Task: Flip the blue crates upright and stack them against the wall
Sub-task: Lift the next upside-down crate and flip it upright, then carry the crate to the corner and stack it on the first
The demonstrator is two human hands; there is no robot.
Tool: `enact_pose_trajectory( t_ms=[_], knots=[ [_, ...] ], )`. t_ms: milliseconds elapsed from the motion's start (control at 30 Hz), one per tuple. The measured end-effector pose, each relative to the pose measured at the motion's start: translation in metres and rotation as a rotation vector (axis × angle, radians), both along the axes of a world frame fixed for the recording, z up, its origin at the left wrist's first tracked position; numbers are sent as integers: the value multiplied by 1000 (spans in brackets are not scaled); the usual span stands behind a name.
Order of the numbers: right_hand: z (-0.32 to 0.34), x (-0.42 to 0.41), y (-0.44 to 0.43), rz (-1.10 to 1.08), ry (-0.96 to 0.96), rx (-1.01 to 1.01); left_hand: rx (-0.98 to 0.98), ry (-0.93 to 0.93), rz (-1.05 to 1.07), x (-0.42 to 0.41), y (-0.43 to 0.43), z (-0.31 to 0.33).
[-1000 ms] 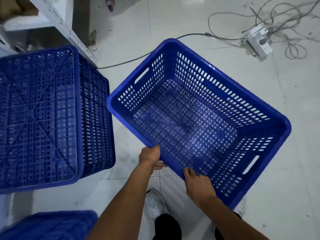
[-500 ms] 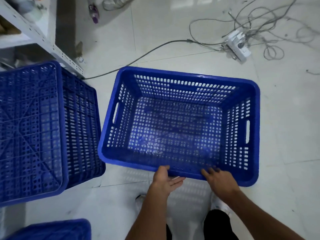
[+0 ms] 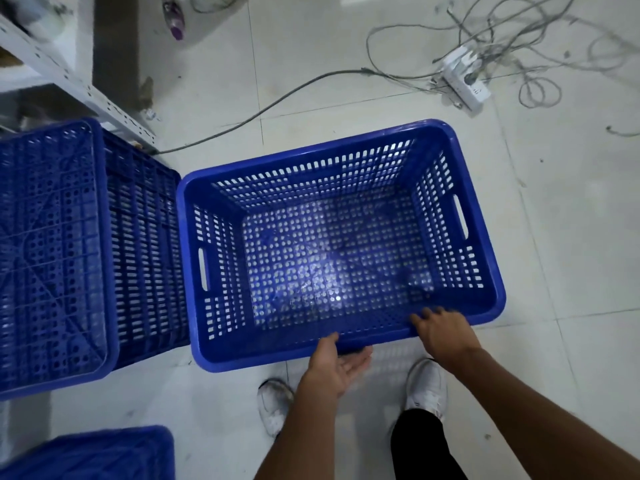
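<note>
The upright crate (image 3: 341, 244) sits on the floor just beside an overturned crate (image 3: 79, 254) to its left, and it holds nothing. The right hand (image 3: 441, 332) curls its fingers over the near rim, while the left hand (image 3: 337, 367) lies open, palm up, under that same rim, gripping nothing. Perforated rigid plastic: judged light and stiff, best lifted by the slotted end handles (image 3: 460, 216).
</note>
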State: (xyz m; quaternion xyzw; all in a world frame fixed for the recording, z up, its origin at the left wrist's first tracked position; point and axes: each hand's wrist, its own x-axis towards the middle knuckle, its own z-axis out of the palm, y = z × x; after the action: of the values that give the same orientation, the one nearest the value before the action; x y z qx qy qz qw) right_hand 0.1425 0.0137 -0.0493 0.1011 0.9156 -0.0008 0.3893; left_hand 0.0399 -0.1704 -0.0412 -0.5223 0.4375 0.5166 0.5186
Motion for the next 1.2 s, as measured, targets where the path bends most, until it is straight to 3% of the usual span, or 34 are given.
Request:
enact_pose_trajectory(
  t_ms=[133,200,333,400,500,700,900,1200],
  knots=[
    [14,1,17,-45,18,-132,-29,-14,-451,-12,-19,9],
    [25,-2,28,-136,84,-154,-74,79,-715,-26,-33,13],
    [40,-12,63,-326,231,-79,-536,719,-1216,-71,-61,19],
    [41,-19,82,-430,247,-37,-664,944,-1355,-99,-75,28],
    [38,-35,107,-590,327,49,-815,1141,-1397,-144,-96,32],
    [7,-69,130,-740,552,162,-919,934,-1448,-195,-110,-6],
    [-22,-88,144,-779,762,255,-954,1054,-1317,-206,-113,-37],
    [-41,-92,152,-870,676,216,-939,942,-1070,-226,-119,-27]
  ],
)
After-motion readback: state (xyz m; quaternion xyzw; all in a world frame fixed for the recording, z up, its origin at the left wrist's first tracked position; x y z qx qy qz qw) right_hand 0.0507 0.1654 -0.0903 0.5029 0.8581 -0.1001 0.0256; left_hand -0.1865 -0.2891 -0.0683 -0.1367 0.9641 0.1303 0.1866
